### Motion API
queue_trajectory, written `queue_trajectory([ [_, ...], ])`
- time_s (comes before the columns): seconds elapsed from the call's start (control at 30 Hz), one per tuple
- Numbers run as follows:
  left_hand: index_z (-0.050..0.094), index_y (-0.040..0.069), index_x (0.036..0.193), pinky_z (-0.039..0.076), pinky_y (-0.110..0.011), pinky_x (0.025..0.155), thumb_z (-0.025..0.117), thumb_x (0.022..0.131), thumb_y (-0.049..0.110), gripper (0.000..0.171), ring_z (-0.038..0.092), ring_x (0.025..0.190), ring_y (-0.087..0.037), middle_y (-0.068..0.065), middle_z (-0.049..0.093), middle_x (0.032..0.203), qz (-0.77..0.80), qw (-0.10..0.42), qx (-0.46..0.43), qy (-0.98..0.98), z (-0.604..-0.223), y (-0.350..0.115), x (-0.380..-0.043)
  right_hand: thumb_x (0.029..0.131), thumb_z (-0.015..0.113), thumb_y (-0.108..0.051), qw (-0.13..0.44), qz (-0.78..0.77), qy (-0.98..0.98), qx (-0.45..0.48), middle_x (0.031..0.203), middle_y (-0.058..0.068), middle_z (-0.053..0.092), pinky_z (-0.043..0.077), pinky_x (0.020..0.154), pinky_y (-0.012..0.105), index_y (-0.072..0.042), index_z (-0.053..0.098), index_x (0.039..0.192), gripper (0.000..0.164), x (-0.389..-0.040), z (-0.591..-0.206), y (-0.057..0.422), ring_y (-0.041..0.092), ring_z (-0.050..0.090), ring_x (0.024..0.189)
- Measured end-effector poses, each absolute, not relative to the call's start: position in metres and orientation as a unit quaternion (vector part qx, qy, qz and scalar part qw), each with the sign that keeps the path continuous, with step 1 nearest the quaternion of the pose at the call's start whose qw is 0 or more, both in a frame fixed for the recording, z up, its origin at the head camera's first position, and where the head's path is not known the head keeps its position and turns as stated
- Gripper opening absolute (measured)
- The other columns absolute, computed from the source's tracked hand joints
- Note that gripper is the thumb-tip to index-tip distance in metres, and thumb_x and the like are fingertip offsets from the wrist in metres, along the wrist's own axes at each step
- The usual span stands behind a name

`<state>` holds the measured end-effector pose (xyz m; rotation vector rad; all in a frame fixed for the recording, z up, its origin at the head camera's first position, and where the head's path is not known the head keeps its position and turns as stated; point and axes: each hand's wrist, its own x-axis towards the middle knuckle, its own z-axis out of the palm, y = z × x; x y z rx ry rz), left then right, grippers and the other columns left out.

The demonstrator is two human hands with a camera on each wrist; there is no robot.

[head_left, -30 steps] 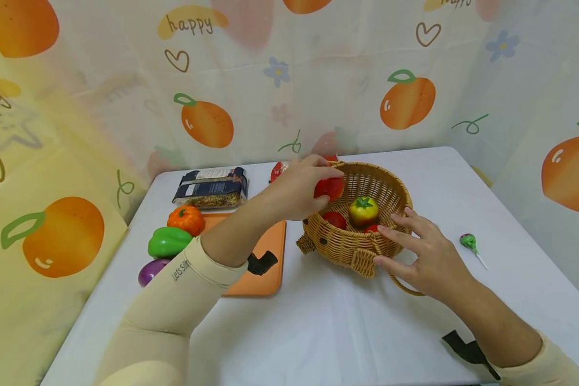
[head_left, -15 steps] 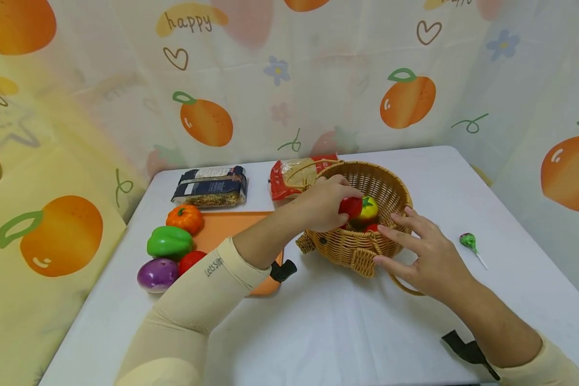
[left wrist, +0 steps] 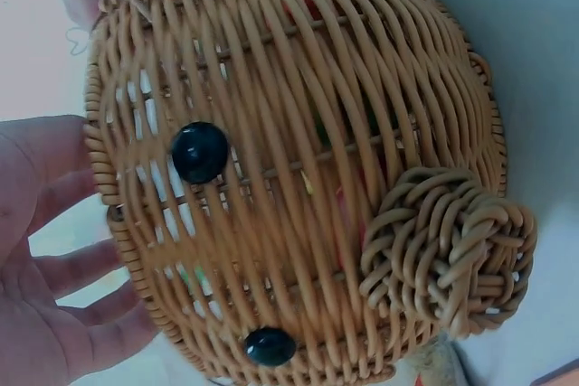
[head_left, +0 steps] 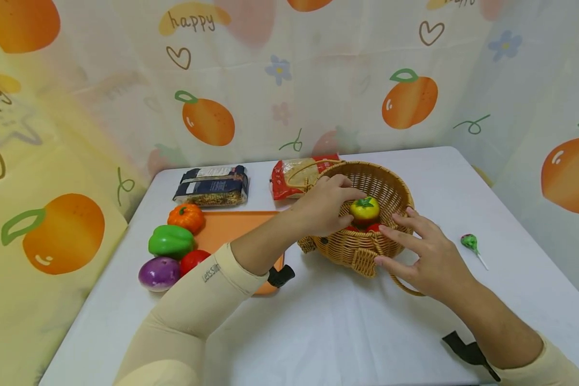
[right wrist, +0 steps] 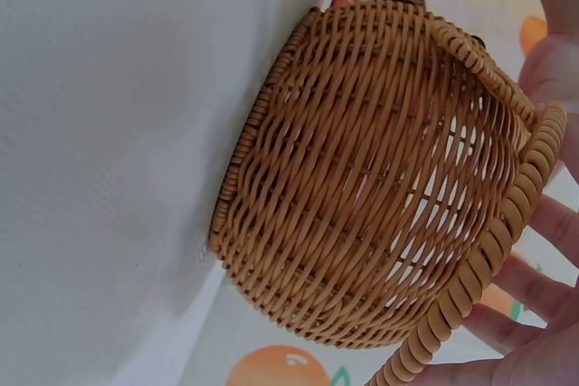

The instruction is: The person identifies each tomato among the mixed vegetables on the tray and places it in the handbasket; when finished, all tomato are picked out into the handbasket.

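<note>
A wicker basket [head_left: 342, 249] with black button eyes stands on the white table. Inside it sit a yellow-and-dark-red tomato-like fruit [head_left: 365, 210] with a green top and a red round fruit [head_left: 373, 228]. My left hand [head_left: 324, 206] reaches over the basket's left rim, fingers relaxed and apart. In the left wrist view, the fingers [left wrist: 86, 268] lie beside the rim with nothing between them. My right hand [head_left: 427, 257] rests its spread fingers at the right rim. Behind the basket's looped handle [right wrist: 484, 264], those fingers show extended in the right wrist view.
An orange cutting board [head_left: 236, 228] lies left of the basket. Beside it are an orange pumpkin [head_left: 186, 217], a green pepper [head_left: 171, 241], a purple eggplant [head_left: 159, 274] and a red tomato [head_left: 193, 261]. Behind are a dark packet [head_left: 212, 186] and a red bag [head_left: 284, 179]. Right lies a lollipop [head_left: 470, 242].
My left hand moved right and down into the basket with a red round fruit, then let it go there. The right hand has stayed at the rim.
</note>
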<state>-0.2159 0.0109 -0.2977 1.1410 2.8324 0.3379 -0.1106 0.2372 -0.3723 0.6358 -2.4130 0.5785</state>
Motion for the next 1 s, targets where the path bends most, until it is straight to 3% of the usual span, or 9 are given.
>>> queue_trajectory([
  [0.27, 0.055, 0.031, 0.148, 0.05, -0.039, 0.107, 0.07, 0.096, 0.032, 0.054, 0.043, 0.137, -0.027, -0.004, 0.044, 0.154, 0.131, 0.031, 0.359, 0.923, -0.287, -0.014, -0.21, 0.09, 0.047, -0.078, 0.295, 0.215, -0.899, 0.244, 0.128, 0.018, 0.067, 0.055, 0.086, 0.066, -0.013, 0.077, 0.12, 0.077, -0.112, -0.373, 0.236, 0.049, 0.052, 0.131],
  [0.43, 0.051, 0.031, 0.151, 0.045, -0.05, 0.113, 0.07, 0.096, 0.036, 0.059, 0.034, 0.147, -0.031, -0.006, 0.038, 0.16, 0.134, 0.04, 0.329, 0.934, -0.283, -0.039, -0.21, 0.089, 0.051, -0.077, 0.287, 0.216, -0.902, 0.24, 0.129, 0.016, 0.067, 0.055, 0.086, 0.066, -0.014, 0.077, 0.121, 0.075, -0.112, -0.372, 0.235, 0.047, 0.052, 0.133],
  [0.83, 0.051, 0.033, 0.151, 0.045, -0.061, 0.108, 0.071, 0.094, 0.036, 0.061, 0.037, 0.139, -0.04, -0.011, 0.037, 0.159, 0.131, 0.083, 0.244, 0.957, -0.291, -0.109, -0.205, 0.087, 0.06, -0.075, 0.278, 0.22, -0.905, 0.235, 0.131, 0.014, 0.067, 0.055, 0.085, 0.066, -0.015, 0.077, 0.122, 0.071, -0.112, -0.372, 0.236, 0.045, 0.051, 0.134],
  [1.0, 0.049, 0.032, 0.153, 0.046, -0.065, 0.105, 0.073, 0.093, 0.039, 0.065, 0.032, 0.145, -0.041, -0.012, 0.033, 0.162, 0.114, 0.116, 0.204, 0.965, -0.298, -0.139, -0.197, 0.088, 0.047, -0.08, 0.282, 0.213, -0.906, 0.233, 0.13, 0.016, 0.067, 0.055, 0.085, 0.067, -0.014, 0.077, 0.12, 0.08, -0.112, -0.373, 0.236, 0.045, 0.052, 0.133],
])
